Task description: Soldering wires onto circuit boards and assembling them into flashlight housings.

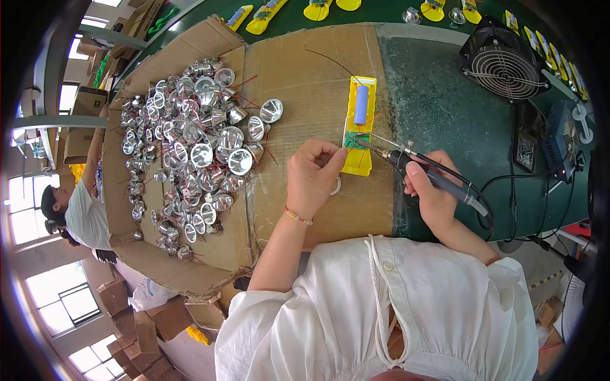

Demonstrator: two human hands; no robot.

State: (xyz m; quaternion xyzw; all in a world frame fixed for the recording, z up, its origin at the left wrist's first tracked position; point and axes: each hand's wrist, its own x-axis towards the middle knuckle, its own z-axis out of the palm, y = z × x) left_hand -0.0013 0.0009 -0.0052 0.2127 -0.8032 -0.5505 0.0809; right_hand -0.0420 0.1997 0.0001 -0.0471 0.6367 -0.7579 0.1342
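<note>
A yellow plastic housing point(360, 166) lies on the cardboard, with a blue-purple cylindrical battery point(361, 106) in its far part and a small green circuit board point(357, 140) nearer me. My right hand point(432, 193) is wrapped around a soldering iron point(448, 183) with a thin metal feed tube alongside. The iron's tip reaches the circuit board from the right. At the board's left edge, my left hand point(314, 170) has thumb and forefinger pinched together; what they hold, if anything, is too small to make out. Thin wires stick out around the board and battery.
An open cardboard box point(219, 257) on the left holds many silver reflector cups point(202, 155) with red wires. A black fan point(505, 73) and a blue powered unit point(562, 143) stand on the right. More yellow housings point(264, 19) line the far edge. Another person point(86, 213) reaches at far left.
</note>
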